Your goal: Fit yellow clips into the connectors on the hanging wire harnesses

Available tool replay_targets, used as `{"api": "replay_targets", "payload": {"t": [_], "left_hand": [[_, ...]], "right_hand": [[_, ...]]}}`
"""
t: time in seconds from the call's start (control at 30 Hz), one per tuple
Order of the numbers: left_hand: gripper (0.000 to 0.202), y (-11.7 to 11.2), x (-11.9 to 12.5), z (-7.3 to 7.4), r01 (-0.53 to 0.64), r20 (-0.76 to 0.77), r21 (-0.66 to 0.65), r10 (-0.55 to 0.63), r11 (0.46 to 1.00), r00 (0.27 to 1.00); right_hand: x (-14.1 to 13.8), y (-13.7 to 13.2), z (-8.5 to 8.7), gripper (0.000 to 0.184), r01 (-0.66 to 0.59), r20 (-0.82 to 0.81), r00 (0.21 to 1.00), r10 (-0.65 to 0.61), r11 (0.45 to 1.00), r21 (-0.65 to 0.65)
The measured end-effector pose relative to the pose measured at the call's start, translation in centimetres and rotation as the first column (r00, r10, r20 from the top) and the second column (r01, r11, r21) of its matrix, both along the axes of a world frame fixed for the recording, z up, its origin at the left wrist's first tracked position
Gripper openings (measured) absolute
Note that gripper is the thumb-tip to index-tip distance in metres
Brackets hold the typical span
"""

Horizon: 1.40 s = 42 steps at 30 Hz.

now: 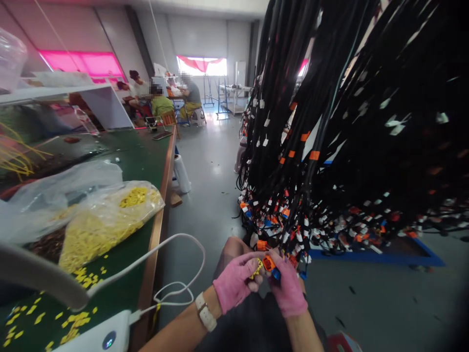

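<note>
Connector pinched in right hand sits just beside yellow part pinched in left hand near six o'clock, apparently for close viewing.

Left hand is held lower centre, pink-gloved, pinched, thumb laid over curled fingers. Right hand is held close beside it, also gloved, fingers bent inward. Left forearm is slanted up-right from bottom edge, right forearm up-left.
</note>
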<state>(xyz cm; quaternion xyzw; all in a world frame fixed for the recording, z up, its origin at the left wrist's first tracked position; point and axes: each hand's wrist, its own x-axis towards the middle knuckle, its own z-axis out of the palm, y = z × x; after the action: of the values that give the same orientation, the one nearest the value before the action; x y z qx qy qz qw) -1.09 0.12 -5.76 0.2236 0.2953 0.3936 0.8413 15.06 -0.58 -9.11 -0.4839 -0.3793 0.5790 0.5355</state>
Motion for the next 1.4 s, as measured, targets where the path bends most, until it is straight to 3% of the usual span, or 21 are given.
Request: {"api": "replay_targets", "payload": {"t": [0.07, 0.17, 0.3, 0.43, 0.53, 0.67, 0.8, 0.93, 1.17, 1.4], "left_hand": [[0.048, 0.0, 0.0, -0.1, 0.029, -0.041, 0.037, -0.027, 0.999, 0.999], [0.043, 0.1, 0.1, -0.4, 0.034, -0.147, 0.137, -0.013, 0.990, 0.989], [0.037, 0.0, 0.2, -0.1, 0.059, -0.245, 0.239, 0.002, 0.969, 0.970], [0.040, -0.2, 0.1, 0.0, 0.064, -0.179, 0.177, -0.032, 0.982, 0.983], [0.040, -0.2, 0.1, -0.3, 0.028, -0.183, 0.182, 0.006, 0.983, 0.983], [0.038, 0.0, 0.1, -0.3, -0.026, -0.191, 0.125, 0.050, 0.992, 0.980], [0.032, 0.0, 0.1, 0.2, 0.020, -0.135, 0.044, -0.014, 0.999, 0.991], [0.029, -0.3, 0.1, 0.2, 0.022, -0.086, 0.067, -0.016, 0.998, 0.996], [0.027, -0.3, 0.2, 0.6, 0.039, -0.190, 0.051, -0.029, 0.998, 0.981], [0.031, -0.4, 0.3, 0.5, 0.054, -0.199, 0.125, -0.028, 0.991, 0.980]], "right_hand": [[-0.2, -0.1, -0.1, 0.048, 0.046, 0.298, 0.949, -0.104, 0.979, 0.197], [-0.4, -0.2, -0.3, 0.051, 0.020, 0.454, 0.875, -0.170, 0.948, 0.316], [-0.2, -0.5, -0.2, 0.057, 0.052, 0.430, 0.884, -0.182, 0.953, 0.297], [0.0, -0.5, -0.3, 0.055, 0.073, 0.386, 0.905, -0.179, 0.959, 0.273], [0.1, -0.5, -0.7, 0.053, 0.076, 0.360, 0.914, -0.187, 0.951, 0.301], [-0.1, -0.5, -1.0, 0.049, 0.063, 0.428, 0.882, -0.199, 0.948, 0.312], [-0.2, -0.6, -1.1, 0.049, 0.051, 0.470, 0.856, -0.216, 0.940, 0.338], [0.0, -0.6, -1.3, 0.050, 0.037, 0.494, 0.844, -0.211, 0.940, 0.339], [-0.4, -0.5, -2.0, 0.050, 0.091, 0.327, 0.923, -0.204, 0.940, 0.328], [-0.2, -0.8, -1.7, 0.052, 0.037, 0.457, 0.865, -0.210, 0.933, 0.358]]}}
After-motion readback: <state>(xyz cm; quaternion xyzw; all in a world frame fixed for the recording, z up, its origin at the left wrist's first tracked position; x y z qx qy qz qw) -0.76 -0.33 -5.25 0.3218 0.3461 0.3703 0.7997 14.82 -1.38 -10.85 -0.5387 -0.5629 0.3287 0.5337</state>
